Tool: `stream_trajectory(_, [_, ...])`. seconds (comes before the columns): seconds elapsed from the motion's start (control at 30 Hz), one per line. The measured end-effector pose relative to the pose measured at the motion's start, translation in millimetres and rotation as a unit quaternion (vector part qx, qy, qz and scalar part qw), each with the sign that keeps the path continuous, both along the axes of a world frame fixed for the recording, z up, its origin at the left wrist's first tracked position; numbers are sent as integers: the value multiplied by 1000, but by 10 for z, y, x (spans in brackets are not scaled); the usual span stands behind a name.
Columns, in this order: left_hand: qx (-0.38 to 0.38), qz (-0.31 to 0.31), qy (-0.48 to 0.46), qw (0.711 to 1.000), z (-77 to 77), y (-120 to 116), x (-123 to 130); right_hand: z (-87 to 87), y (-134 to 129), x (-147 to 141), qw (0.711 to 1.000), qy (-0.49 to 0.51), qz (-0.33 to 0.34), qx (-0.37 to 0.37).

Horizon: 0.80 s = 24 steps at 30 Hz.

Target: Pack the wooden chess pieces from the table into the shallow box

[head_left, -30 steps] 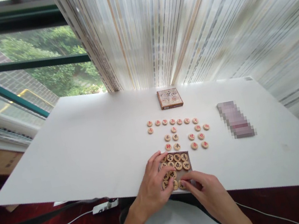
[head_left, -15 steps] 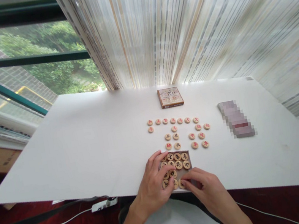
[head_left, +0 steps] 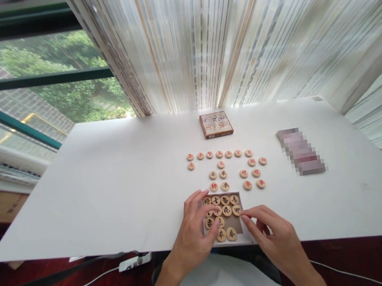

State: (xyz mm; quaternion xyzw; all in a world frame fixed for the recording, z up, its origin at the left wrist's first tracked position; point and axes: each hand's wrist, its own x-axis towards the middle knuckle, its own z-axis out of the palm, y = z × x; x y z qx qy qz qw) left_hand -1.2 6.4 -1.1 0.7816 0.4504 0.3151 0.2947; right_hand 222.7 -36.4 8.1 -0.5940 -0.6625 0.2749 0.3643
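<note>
- Overhead, roughly, the view takes in a white desk (head_left: pixel 111 191), with an open tray (head_left: pixel 234 226) at its near edge.
- Left hand (head_left: pixel 192 234): over the tray's left side, fingers spread and curved, thumb well apart from the index finger. Fingertips reach the far left corner; the index finger lies across row 2 of the pieces. No piece seen pinched.
- Right hand (head_left: pixel 275 234): at the tray's right wall, thumb and index tips nearly together, other fingers curled. Tips sit right by the end piece (head_left: pixel 236 210) of row 2; cannot tell if they have hold of it.
- Tray holds at least 12 round wooden pieces with black characters. 4 in the far row, 4 in the next, 2 visible in each of the 2 nearer rows; near left corner hidden by the hand. Bare tray floor shows toward the right wall.
- Between tray and far edge of desk: 19 loose pieces. 16 red, 3 black. Farthest row is 7 red pieces (head_left: pixel 219 154); the black ones (head_left: pixel 223 174) lie close beyond the tray.
- Patterned box (head_left: pixel 216 124) near the desk's far edge, brown sides.
- Toward the right edge, a pinkish item (head_left: pixel 299 151), blurred out; kind unclear.
- Power strip (head_left: pixel 135 262) below the near edge, left of the hands.
</note>
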Motion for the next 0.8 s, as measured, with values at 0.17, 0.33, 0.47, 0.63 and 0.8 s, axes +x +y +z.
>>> stream_trajectory(0.17, [21, 44, -46, 998, 124, 161, 107, -58, 99, 147, 997, -6, -62, 34])
stream_trajectory(0.33, [62, 35, -4, 997, 236, 421, 310, -176, 142, 235, 993, 11, -107, 41])
stream_trajectory(0.47, [88, 32, 73, 993, 274, 585, 469, -235, 132, 260, 992, 29, -116, 47])
stream_trajectory(0.63, [115, 29, 139, 983, 281, 702, 609, -230, 125, 281, 990, 49, -119, 54])
stream_trajectory(0.8, [130, 54, 182, 973, 272, 799, 725, -202, 133, 320, 989, 77, -115, 46])
